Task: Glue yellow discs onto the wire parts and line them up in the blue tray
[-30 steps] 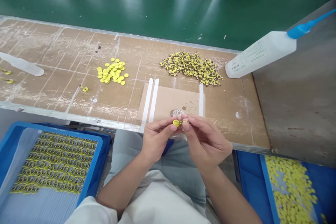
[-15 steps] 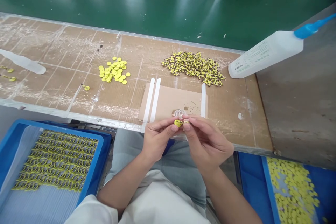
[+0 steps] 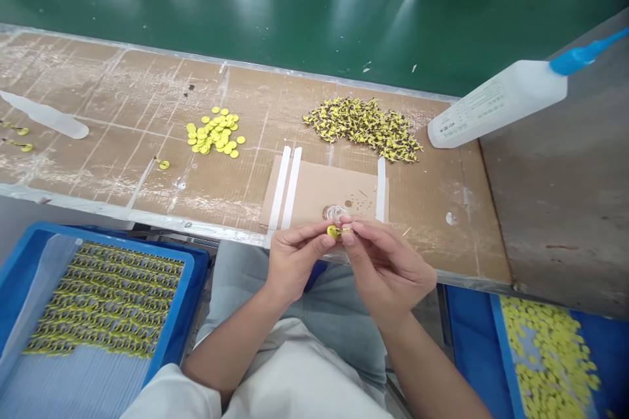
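While pinched, yellow disc — (half-hidden) — blurs.

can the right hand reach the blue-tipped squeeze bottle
Probably yes: nothing stands between the right hand and the squeeze bottle, but it first has to release the yellow part it pinches.

Measured from the **left hand** and **right hand**, a **glass dish** obstructs 12 o'clock, just beyond the fingers. A passage runs at 12 to 1 o'clock over the **cardboard sheet**, up to the **pile of yellow-and-dark parts**. **Yellow discs** lie at 11 o'clock. A **squeeze bottle** blocks 2 o'clock. The **bench edge** separates the hands from the **blue tray** at 8 o'clock and the **second blue tray** at 4 o'clock.
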`<state>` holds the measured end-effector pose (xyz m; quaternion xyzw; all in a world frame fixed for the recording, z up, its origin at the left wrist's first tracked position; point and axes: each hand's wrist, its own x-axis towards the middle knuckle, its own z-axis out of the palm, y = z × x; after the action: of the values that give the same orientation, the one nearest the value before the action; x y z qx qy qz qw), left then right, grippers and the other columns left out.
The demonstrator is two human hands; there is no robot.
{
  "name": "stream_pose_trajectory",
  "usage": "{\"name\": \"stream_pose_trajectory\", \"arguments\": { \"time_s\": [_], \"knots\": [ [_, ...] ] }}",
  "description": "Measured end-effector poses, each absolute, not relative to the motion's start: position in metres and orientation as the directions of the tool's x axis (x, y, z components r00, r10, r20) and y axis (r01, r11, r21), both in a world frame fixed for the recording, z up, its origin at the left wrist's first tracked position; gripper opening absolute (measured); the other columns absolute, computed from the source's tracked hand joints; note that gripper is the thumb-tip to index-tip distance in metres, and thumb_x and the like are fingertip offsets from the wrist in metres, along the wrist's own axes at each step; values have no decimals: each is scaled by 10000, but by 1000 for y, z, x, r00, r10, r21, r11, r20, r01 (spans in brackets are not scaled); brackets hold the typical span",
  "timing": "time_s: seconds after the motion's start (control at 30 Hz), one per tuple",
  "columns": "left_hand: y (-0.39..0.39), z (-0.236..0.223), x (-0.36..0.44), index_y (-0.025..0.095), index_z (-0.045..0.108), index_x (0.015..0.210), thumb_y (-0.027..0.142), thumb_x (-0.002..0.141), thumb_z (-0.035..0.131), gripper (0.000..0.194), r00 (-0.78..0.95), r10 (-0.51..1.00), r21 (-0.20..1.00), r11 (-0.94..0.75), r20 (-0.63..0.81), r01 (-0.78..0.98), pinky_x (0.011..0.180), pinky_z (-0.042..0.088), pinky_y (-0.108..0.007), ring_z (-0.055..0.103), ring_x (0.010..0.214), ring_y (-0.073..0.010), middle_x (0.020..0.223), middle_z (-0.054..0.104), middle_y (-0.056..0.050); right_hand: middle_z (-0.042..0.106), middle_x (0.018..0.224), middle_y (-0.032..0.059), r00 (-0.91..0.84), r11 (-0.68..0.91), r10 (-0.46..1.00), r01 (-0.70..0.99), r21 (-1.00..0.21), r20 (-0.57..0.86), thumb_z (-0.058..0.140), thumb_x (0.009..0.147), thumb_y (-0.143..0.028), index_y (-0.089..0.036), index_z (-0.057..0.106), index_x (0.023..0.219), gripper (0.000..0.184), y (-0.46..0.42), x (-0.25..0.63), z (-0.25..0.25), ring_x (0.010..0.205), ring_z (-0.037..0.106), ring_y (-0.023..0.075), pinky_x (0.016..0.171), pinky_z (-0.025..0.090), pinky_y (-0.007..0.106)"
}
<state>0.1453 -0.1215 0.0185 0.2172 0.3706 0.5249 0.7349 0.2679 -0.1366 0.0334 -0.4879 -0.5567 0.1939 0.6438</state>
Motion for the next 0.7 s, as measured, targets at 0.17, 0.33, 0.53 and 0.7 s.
{"name": "stream_pose_trajectory", "arguments": {
  "time_s": [0.17,0.33,0.53,0.7],
  "knots": [
    [-123,18,145,224,840,930,325,679,937,288,169,929,715,362,-329,-598,924,625,-401,773,915,-263,984,809,-98,771,1027,28,315,440,801,266,-857,509,764,842,-51,-282,773,1072,327,-138,268,32,876,756,222,826,682,433],
    [-125,17,146,234,840,932,306,697,928,261,165,937,721,344,-309,-601,939,615,-384,771,924,-250,1003,809,-90,773,1007,41,323,427,804,269,-863,499,770,846,-78,-268,778,1053,281,-138,269,32,868,756,221,812,683,430],
    [-124,19,147,244,842,930,308,699,926,254,147,941,740,330,-304,-586,933,614,-357,769,938,-248,1009,808,-91,773,994,33,321,425,803,284,-860,502,764,849,-79,-280,777,1047,282,-137,268,35,860,753,214,810,681,427],
    [-124,20,147,242,840,936,289,715,915,238,141,947,748,315,-289,-585,886,619,-302,768,935,-227,1005,810,-81,772,989,39,318,431,804,271,-861,502,759,844,-57,-258,777,1030,274,-137,268,36,869,750,209,807,679,408]
  ]
}}
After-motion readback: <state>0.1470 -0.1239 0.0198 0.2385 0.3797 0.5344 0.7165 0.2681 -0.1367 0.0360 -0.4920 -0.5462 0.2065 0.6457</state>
